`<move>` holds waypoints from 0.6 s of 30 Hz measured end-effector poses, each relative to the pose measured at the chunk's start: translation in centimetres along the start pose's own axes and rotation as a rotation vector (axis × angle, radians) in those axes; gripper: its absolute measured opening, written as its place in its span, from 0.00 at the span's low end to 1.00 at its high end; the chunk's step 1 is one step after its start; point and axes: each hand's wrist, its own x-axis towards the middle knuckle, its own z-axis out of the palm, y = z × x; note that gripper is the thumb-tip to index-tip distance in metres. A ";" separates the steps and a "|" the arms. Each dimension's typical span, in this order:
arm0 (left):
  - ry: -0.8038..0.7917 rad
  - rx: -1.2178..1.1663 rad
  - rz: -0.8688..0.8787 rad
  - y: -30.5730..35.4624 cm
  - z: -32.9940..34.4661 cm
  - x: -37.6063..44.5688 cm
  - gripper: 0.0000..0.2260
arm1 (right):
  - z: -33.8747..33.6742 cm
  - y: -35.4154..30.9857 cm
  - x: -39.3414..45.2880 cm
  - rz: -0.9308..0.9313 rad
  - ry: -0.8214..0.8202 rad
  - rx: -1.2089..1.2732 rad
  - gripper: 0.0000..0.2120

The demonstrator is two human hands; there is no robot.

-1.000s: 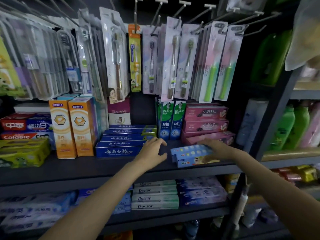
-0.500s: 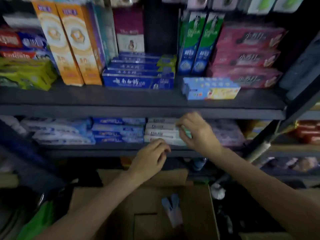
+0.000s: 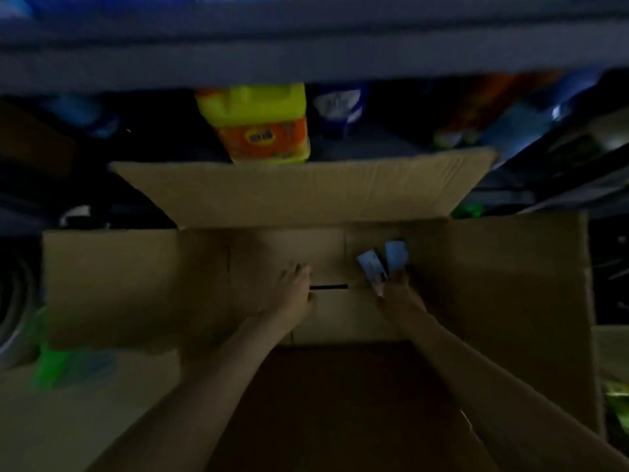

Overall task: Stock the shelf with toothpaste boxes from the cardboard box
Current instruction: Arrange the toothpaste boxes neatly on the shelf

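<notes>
- View has dropped from the shelf face of half a second ago to the open cardboard box (image 3: 316, 199) on the floor — both arms now reach down into it, where before they hung at the level of the lower shelves.
- Shelf edge (image 3: 306, 63) is now only a blurred grey band along the top of the frame, with a yellow jug (image 3: 258, 124) standing beneath it, just behind the far flap of the box.
- Meaning for the task, as a judgement: one placing round looks finished and the next pick-up is under way; the shelf is well apart from the hands for now.
- Toothpaste boxes (image 3: 381, 264) — two pale blue ones, it seems — stand near the right inner wall of the cardboard box, by the far side.
- Their long axis runs roughly upright, leaning a little; the pale end faces point up toward the camera and slightly away from the person. Blur hides any print.
- Right hand (image 3: 398, 294) sits at the base of these boxes, fingers curled toward them; it touches or nearly touches them, but whether it has closed its hold I cannot tell.
- Left hand (image 3: 294, 287) is loosely open, fingers spread toward the box's inner wall, holding nothing.
- Box otherwise looks almost spent: little stock is visible besides these two.
</notes>
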 end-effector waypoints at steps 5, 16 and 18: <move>0.024 -0.099 -0.016 -2.8 5.7 6.4 0.17 | 4.1 -1.2 5.7 0.255 0.292 0.093 0.28; -0.037 -0.173 -0.016 -2.7 5.0 4.5 0.17 | 3.3 -3.6 1.6 0.103 0.119 0.236 0.37; -0.067 -0.362 -0.155 -2.1 2.7 3.0 0.20 | 0.9 -4.5 -1.0 0.069 0.116 0.410 0.40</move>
